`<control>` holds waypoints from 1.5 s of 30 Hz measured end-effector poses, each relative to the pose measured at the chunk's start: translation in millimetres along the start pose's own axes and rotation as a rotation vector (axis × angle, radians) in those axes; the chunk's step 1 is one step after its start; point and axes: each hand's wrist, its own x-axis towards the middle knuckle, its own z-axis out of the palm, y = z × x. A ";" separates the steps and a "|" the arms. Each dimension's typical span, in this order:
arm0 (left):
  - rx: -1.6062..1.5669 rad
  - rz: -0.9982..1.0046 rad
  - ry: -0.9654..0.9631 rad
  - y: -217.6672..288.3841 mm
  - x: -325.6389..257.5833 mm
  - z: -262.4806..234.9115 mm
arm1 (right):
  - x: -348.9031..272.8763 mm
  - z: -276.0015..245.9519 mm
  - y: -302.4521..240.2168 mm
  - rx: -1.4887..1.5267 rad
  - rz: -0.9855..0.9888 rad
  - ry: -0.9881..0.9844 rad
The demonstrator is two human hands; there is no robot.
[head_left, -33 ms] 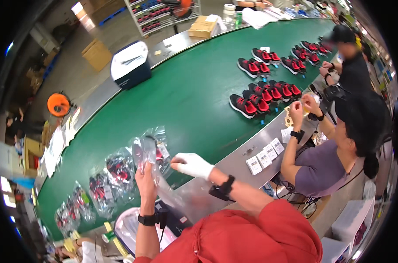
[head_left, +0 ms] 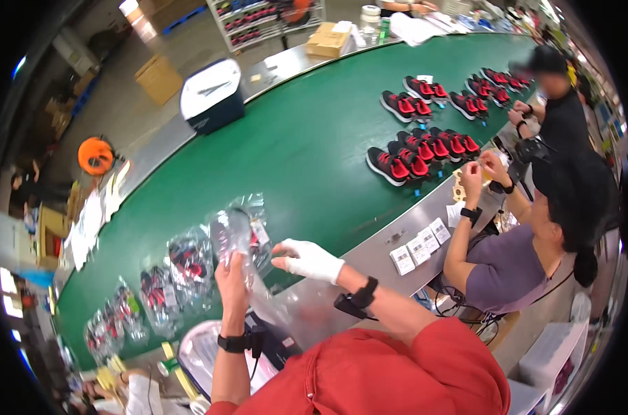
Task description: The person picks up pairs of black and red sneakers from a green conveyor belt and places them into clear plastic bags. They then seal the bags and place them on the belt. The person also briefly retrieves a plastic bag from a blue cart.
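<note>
Bag (head_left: 229,229) at centre-left stayed grasped by the left hand (head_left: 232,282) — little had shifted, leaving the gloved right hand (head_left: 308,260) parted, seemingly free.

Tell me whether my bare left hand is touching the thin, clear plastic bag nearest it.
Touching. The head view shows it plainly: the left hand grips the clear bag, its film extending above the grip.

Shoe-factory packing floor, long green belt (head_left: 307,131), black-and-red sneakers (head_left: 419,146) in rows on the belt, bagged shoes (head_left: 188,259) also on it, workers (head_left: 511,270) along its closer edge, stocked shoe rack (head_left: 221,31) beyond it
</note>
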 end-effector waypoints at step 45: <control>0.600 0.265 -0.854 5.6 -158.0 68.5 | -43.8 -39.5 71.3 -0.916 -0.382 0.255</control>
